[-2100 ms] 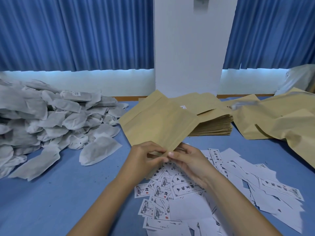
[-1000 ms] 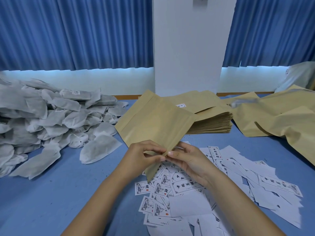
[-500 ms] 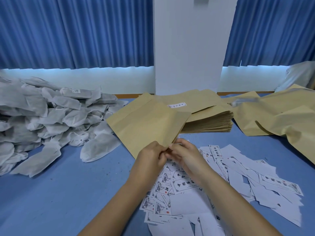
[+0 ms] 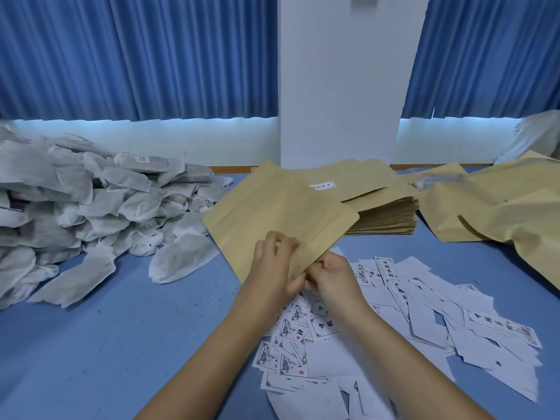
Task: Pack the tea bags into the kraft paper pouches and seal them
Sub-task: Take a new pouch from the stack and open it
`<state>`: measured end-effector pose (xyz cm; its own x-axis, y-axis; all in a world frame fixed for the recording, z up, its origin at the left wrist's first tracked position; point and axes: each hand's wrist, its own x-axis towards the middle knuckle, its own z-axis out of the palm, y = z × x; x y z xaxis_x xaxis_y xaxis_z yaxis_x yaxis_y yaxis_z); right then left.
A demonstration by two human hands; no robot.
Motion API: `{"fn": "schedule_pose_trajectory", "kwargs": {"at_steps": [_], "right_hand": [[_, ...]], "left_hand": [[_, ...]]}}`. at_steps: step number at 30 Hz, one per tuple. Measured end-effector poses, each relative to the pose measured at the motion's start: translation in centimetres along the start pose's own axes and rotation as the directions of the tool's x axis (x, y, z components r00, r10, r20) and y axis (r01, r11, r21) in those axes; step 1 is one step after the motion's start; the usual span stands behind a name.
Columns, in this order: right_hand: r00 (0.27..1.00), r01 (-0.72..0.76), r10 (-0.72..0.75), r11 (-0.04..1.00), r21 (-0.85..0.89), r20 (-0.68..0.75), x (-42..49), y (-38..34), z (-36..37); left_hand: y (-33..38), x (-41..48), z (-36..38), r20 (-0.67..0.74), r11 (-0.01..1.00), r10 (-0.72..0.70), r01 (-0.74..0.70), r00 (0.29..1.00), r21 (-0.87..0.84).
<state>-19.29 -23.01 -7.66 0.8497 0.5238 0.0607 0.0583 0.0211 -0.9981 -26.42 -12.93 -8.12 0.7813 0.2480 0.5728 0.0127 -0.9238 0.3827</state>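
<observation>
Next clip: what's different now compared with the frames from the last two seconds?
The kraft paper pouch has shifted slightly leftward. The left hand has slid up over its near edge, with fingers now on its face. The right hand keeps its grip at that edge. The tea bag pile, the pouch stack and the printed labels lie as before.

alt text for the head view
A left hand and right hand pinch the near edge of a kraft paper pouch over a blue table. White tea bags are heaped at left, more pouches stacked behind, printed labels scattered at right.
</observation>
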Motion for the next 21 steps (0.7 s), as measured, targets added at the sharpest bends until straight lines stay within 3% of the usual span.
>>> {"fn": "schedule_pose_trajectory", "kwargs": {"at_steps": [3, 6, 10, 13, 16, 17, 19, 21], "right_hand": [[0.998, 0.051, -0.053, 0.997, -0.061, -0.031, 0.0, 0.0, 0.3], [0.999, 0.036, -0.037, 0.998, -0.058, -0.024, 0.0, -0.1, 0.1], [1.000, -0.014, 0.011, 0.991, -0.135, -0.027, -0.1, -0.1, 0.1], [0.997, -0.056, 0.056, 0.998, -0.006, 0.052, -0.3, -0.6, 0.5], [0.997, -0.001, -0.005, 0.998, 0.069, 0.078, -0.6, -1.3, 0.9], [0.998, 0.030, -0.032, 0.999, 0.036, 0.055, -0.6, -1.3, 1.0], [0.998, 0.055, -0.054, 0.995, -0.087, 0.019, -0.8, -1.0, 0.9], [0.999, 0.042, -0.039, 0.982, -0.184, 0.018, -0.8, -0.6, 0.6]], "left_hand": [[0.6, -0.2, 0.5, -0.010, 0.977, 0.083, -0.080, 0.996, 0.196], [0.7, -0.2, 0.4, 0.021, 0.989, 0.032, -0.035, 0.999, 0.142], [0.8, 0.2, -1.6, -0.178, 0.984, -0.118, 0.139, 0.977, 0.112], [-0.1, 0.1, -2.5, -0.432, 0.983, 0.064, 0.017, 0.899, 0.182], [0.1, 0.0, -2.5, -0.370, 0.943, 0.289, -0.197, 0.883, 0.267], [0.6, -0.1, -2.3, -0.304, 0.948, 0.264, -0.188, 0.915, 0.259], [1.3, 0.2, -1.7, -0.134, 0.973, 0.013, 0.018, 0.991, 0.230], [0.9, 0.0, -0.9, -0.091, 0.946, -0.154, 0.174, 0.984, 0.275]]}}
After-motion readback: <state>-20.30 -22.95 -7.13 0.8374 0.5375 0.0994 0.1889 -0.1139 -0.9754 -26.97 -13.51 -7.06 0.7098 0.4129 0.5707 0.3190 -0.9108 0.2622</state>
